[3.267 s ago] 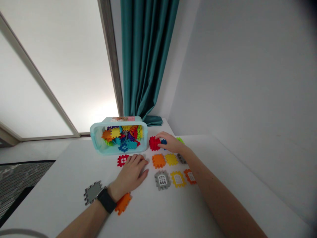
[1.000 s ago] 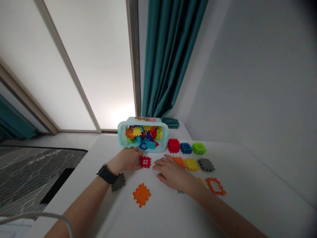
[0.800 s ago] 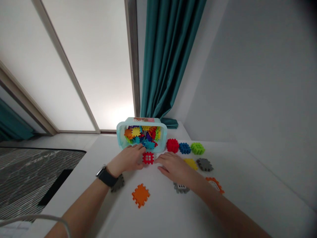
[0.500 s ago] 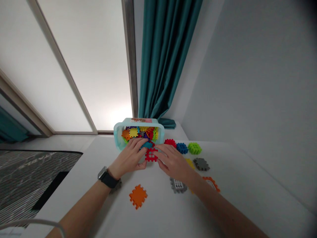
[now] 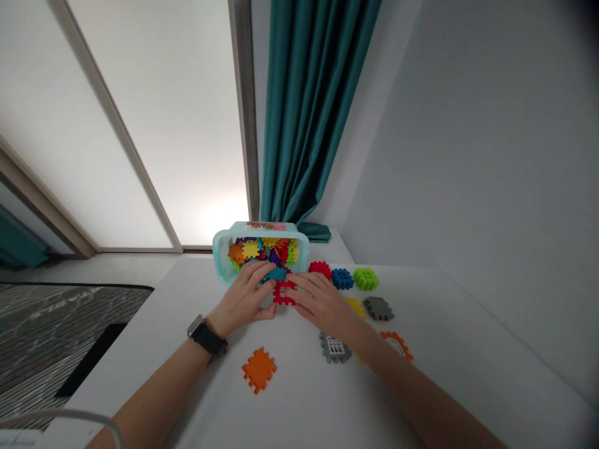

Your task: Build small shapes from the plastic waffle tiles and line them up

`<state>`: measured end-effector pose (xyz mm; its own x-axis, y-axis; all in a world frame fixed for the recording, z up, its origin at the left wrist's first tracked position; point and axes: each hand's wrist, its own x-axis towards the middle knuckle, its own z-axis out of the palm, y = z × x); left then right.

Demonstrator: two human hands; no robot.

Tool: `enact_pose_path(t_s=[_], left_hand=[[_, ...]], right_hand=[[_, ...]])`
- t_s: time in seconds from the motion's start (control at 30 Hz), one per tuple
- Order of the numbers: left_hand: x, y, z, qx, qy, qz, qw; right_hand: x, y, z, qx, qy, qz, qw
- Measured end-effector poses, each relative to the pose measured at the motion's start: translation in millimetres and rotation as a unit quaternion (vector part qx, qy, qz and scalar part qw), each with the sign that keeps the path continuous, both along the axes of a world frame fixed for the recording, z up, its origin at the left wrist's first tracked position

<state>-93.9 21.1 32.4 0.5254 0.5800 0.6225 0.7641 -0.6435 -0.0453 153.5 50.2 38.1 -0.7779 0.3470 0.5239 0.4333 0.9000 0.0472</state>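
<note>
A red toothed building piece (image 5: 282,295) with a window-like grid stands upright near the front of the bin, a teal piece (image 5: 277,273) lying against its top. My left hand (image 5: 248,294) curls round the left side of these pieces, fingers on the teal part and thumb low by the red one. From the right, my right hand (image 5: 325,304) presses its fingertips against the red piece's edge. How the pieces join is partly hidden behind the fingers. Just beyond them, a light-blue bin (image 5: 221,254) lies tipped toward me, full of colourful interlocking pieces.
Red (image 5: 320,269), blue (image 5: 342,279) and green (image 5: 365,279) blocks sit right of the bin. Grey (image 5: 379,308), yellow (image 5: 355,307), gridded grey (image 5: 335,348) and orange-red (image 5: 397,345) pieces lie around my right arm. An orange square (image 5: 259,370) lies between my forearms.
My right fingers have shifted slightly left over the red piece. The left hand keeps its hold, and the whole view has slid a little.
</note>
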Motion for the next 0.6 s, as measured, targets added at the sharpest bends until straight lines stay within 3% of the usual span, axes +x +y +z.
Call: enact_pose_path(t_s=[0.23, 0.47, 0.6], left_hand=[[-0.7, -0.5, 1.3, -0.043, -0.054, 0.024, 0.997], [13.5, -5.4, 14.3, -0.084, -0.163, -0.019, 0.983], [22.2, -7.8, 23.3, -0.133, -0.225, -0.036, 0.965]], right_hand=[[1.8, 0.9, -7.1, 0.015, 0.064, 0.011, 0.998], [7.8, 1.4, -3.8, 0.038, 0.138, 0.037, 0.989], [5.3, -0.2, 0.6, 0.015, 0.189, 0.030, 0.981]])
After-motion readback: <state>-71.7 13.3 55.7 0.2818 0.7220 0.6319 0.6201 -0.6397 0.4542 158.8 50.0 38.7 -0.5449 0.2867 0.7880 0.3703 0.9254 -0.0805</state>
